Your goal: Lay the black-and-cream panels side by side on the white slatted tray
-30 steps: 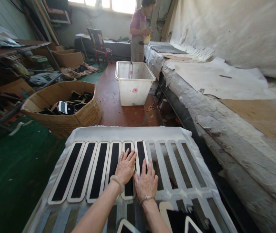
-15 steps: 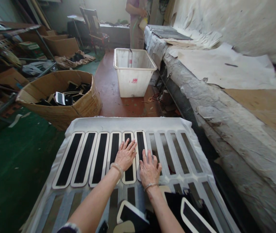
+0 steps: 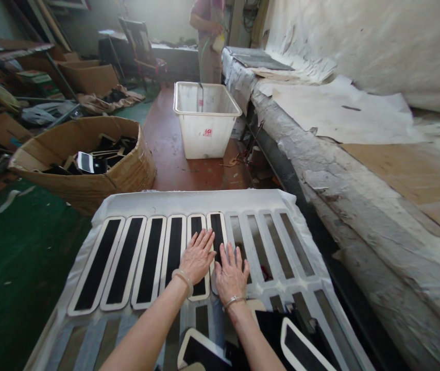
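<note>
Several black strips with cream borders (image 3: 100,263) lie side by side in the upper row of a pale slotted board (image 3: 204,201). My left hand (image 3: 198,253) lies flat with fingers spread over the fifth and sixth strips. Just right of it, my right hand (image 3: 231,275) rests with fingers apart on the lower part of the sixth strip (image 3: 217,234) and the board beside it. Dark slots without strips (image 3: 277,245) continue to the right. Loose bordered pieces (image 3: 305,345) are heaped near my right forearm, which partly hides them.
Beyond the board stand a cardboard container (image 3: 127,172) of black pieces and a white tub (image 3: 204,136). A long, paper-covered bench (image 3: 293,134) runs along the right. A person (image 3: 209,41) stands at the back, holding something yellowish.
The view has shifted slightly, so the board and containers appear further left. My left hand has slid a little right and nearer, onto the sixth strip; my right hand stays beside it.
</note>
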`<state>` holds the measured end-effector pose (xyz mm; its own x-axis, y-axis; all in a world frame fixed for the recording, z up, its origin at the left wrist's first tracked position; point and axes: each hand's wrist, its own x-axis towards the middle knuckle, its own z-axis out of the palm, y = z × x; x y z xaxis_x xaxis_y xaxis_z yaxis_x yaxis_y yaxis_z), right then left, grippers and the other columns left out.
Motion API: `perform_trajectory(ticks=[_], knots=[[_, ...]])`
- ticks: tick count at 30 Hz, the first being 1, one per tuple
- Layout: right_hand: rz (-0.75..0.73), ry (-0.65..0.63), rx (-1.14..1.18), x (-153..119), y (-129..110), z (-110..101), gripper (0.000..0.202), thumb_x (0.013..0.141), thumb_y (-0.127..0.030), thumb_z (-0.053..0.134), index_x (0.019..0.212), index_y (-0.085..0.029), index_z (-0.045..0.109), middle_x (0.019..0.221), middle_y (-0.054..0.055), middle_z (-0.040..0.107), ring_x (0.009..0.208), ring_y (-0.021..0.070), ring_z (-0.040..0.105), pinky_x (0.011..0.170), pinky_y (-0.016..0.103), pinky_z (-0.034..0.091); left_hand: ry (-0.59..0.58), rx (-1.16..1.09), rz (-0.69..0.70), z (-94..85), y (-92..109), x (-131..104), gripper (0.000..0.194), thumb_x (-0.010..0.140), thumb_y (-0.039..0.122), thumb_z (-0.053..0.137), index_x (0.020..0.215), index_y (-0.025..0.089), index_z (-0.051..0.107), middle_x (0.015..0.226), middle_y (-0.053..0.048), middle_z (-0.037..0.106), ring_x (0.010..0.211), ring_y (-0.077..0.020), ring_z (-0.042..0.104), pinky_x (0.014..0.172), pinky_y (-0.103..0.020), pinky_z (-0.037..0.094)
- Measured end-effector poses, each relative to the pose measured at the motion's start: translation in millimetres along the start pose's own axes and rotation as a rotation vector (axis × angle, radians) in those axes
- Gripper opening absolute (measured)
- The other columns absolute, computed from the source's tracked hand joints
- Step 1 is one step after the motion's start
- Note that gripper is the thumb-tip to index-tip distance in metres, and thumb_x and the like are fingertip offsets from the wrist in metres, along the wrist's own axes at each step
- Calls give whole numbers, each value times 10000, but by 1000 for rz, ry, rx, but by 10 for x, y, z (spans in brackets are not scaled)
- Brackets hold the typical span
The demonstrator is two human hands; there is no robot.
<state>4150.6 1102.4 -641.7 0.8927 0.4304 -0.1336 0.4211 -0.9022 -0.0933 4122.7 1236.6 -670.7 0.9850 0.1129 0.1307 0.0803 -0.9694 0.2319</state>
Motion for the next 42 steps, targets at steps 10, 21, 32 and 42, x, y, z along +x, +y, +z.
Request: perform_trajectory(ticks=[10,21,32,42], knots=[[-236,-96,63,971,-10,-361,561,861,-173,442,1403,-316,409,1521,-5,329,1382,246,254,1075,455,235,-6,84,9,15,27,-1,543,936,381,391,1432,158,368,1533,-59,286,1425,-238,225,1149,-440,276],[-115,-315,320,100,1421,-1111,388,898,-342,441,1213,-175,595,1119,64,688,1000,170,631,911,313,471,-80,-22,-4,56,73,-10,735,913,548,339,1453,51,292,1559,-127,190,1451,-280,91,1184,-483,84],[134,-582,175,-1560,2493,-1243,761,626,-324,715,1336,-149,506,1334,149,535,1185,281,522,1034,392,380,-76,33,28,67,130,10,734,931,528,230,1432,-2,311,1547,-161,220,1440,-288,155,1173,-474,128],[66,-548,229,-1477,2502,-1198,566,609,-345,674,1125,-138,568,1105,105,553,996,247,556,902,359,437,-68,-25,62,66,139,2,597,944,474,304,1443,150,353,1568,-132,161,1442,-305,133,1155,-513,162]])
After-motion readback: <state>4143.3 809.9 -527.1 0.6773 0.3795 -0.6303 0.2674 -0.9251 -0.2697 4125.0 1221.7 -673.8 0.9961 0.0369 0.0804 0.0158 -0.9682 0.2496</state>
